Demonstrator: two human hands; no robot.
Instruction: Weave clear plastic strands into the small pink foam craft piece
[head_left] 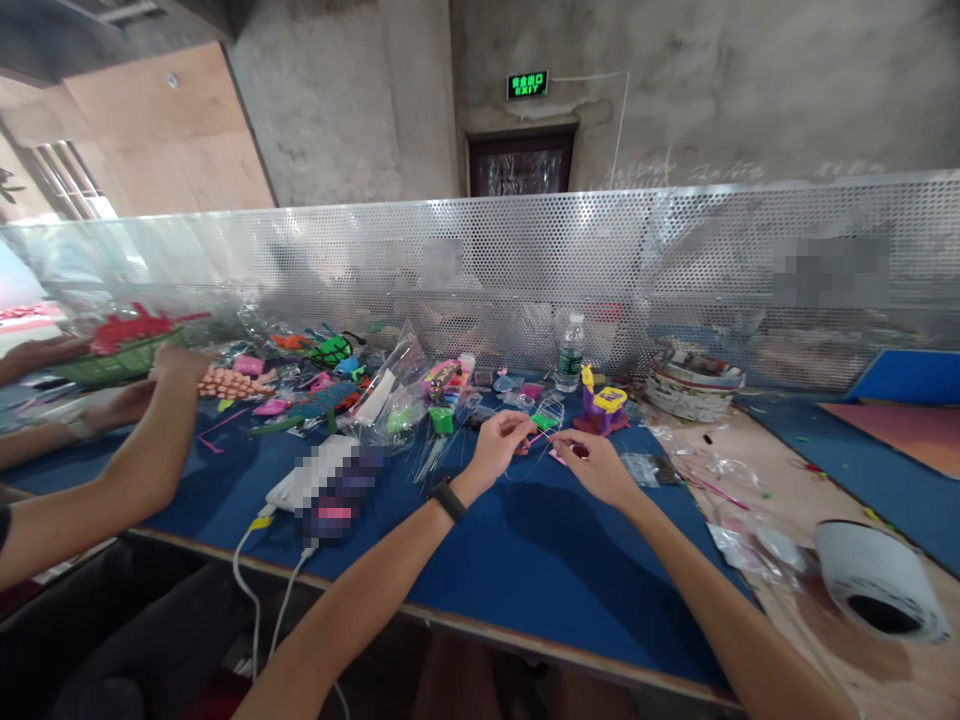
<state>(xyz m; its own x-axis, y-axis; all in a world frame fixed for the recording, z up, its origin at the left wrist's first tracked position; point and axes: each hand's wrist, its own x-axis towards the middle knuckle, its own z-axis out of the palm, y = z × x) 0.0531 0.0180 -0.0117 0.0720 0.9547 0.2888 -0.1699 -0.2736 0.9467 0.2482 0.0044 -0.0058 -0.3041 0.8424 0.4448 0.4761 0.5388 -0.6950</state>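
While left hand [501,445] and right hand [596,468] pinch a thin pink strand [538,436] | flat blue tabletop [495,580] | clear cylindrical bottle [570,358] upright

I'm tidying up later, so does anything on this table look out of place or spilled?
Plastic wrappers and a pink strand lie scattered on the bare board at right, looking like litter beside the blue tabletop. The bottle stands upright, and no spill shows.
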